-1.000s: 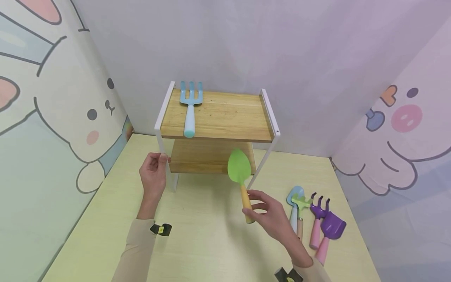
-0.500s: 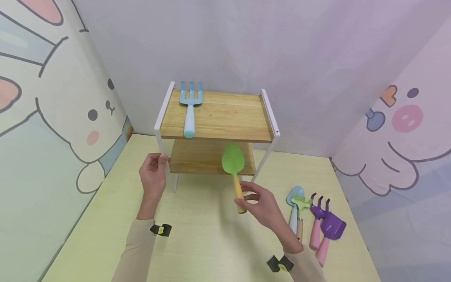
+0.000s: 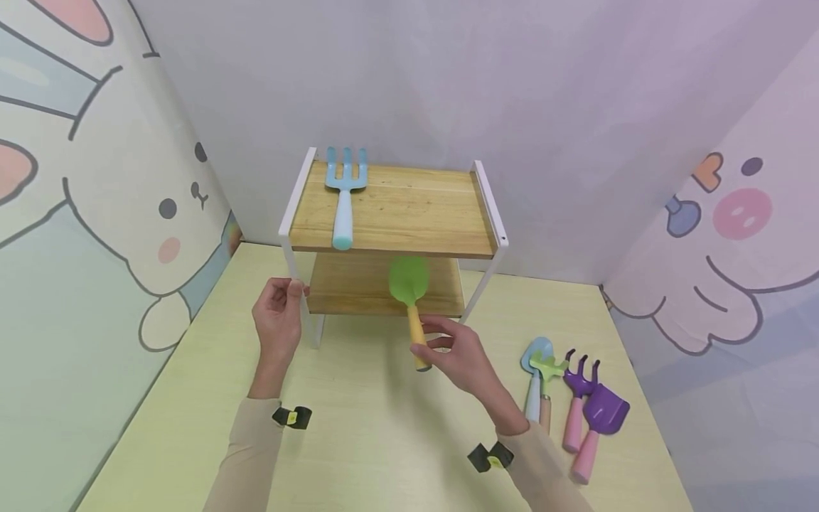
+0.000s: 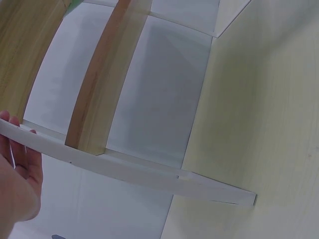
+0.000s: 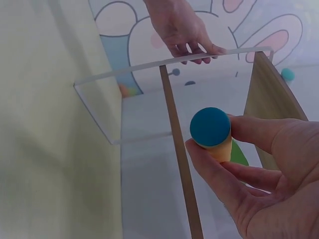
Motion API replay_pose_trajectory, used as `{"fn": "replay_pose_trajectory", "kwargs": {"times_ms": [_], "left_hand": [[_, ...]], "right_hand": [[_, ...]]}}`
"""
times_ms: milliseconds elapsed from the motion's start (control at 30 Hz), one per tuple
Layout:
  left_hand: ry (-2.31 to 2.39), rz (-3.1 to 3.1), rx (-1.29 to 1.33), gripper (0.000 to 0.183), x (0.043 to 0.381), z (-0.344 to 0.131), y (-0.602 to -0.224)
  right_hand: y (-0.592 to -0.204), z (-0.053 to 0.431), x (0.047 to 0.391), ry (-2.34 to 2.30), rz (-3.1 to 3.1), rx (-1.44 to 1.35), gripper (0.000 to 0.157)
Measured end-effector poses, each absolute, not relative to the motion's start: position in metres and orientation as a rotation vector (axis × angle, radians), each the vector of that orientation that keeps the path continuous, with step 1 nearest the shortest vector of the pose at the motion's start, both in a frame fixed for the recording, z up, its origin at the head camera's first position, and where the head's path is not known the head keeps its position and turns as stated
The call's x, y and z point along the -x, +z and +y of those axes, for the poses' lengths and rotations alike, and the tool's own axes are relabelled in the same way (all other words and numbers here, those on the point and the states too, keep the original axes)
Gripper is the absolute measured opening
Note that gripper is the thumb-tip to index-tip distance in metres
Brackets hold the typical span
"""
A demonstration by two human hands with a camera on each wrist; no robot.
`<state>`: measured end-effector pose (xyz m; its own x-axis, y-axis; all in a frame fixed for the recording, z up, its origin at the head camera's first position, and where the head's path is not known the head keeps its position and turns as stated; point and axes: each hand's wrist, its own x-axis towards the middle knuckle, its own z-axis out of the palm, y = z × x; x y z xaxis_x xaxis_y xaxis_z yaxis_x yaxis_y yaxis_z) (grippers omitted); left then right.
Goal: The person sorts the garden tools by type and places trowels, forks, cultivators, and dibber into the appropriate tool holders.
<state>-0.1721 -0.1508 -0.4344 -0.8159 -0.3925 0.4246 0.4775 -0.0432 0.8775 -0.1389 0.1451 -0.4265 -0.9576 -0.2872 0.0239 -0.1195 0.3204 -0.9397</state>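
My right hand pinches the yellow handle of a green garden trowel between thumb and fingers. The trowel's blade points away from me, in front of the opening above the lower shelf. In the right wrist view the handle's blue end cap faces the camera. My left hand grips the white front post of the two-tier rack at its left side; the left wrist view shows the fingers curled round it. A light-blue hand fork lies on the left of the upper shelf.
On the table at the right lie a light-blue trowel, a green rake, a purple fork with pink handle and a purple shovel. A pale curtain stands behind the rack, with rabbit-printed panels at the sides.
My right hand has carried the trowel left and forward, from near the rack's right post to the middle of the lower opening. My left hand stays on the post.
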Motion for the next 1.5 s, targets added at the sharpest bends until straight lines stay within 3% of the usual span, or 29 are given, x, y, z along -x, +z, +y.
{"fn": "replay_pose_trajectory", "kwargs": {"times_ms": [1000,1500], "left_hand": [[-1.901,-1.670,0.075,0.017,0.173,-0.151,-0.436],[-1.904,-1.667,0.067,0.011,0.173,-0.151,-0.437]], "right_hand": [[-0.422,0.104,0.184,-1.690,2.448,0.400,0.045],[-0.416,0.076,0.204,-1.678,2.382,0.323,0.052]]}}
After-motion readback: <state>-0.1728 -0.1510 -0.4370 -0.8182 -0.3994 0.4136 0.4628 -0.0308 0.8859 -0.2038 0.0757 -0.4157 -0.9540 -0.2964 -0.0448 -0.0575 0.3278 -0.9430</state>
